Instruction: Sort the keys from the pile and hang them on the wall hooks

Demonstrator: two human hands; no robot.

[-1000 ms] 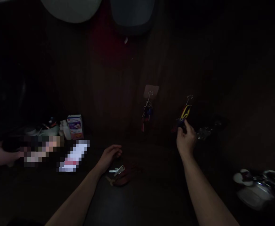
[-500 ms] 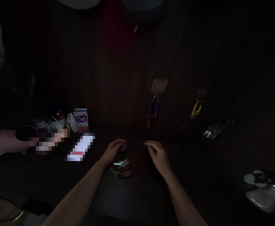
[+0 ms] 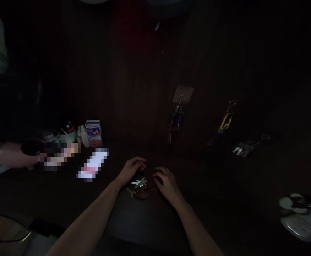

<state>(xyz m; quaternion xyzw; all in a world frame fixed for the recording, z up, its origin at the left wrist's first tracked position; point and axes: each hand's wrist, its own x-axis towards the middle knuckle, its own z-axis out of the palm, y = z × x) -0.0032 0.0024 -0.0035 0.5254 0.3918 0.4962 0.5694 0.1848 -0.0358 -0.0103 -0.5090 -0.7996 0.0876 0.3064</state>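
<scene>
On the dark tabletop lies a small bunch of silver keys with a brass-coloured key beside them. A dark reddish-brown strap curves away from the keys to the right. My left hand rests just behind and left of the keys, fingers loosely bent and apart, holding nothing visible. Close to the strap's right end is my right hand, its fingers spread and pointing left over it. Whether those fingertips touch the strap is too dark to tell.
Key bunches hang on a wall hook, with a yellow-looped bunch and silver keys farther right. Small boxes, white bottles, a pink hair-dryer-like object and a blurred bright rectangle are at left.
My right hand has moved left and slightly down, over the strap's right end. The left hand stays near the keys. The view has shifted a little.
</scene>
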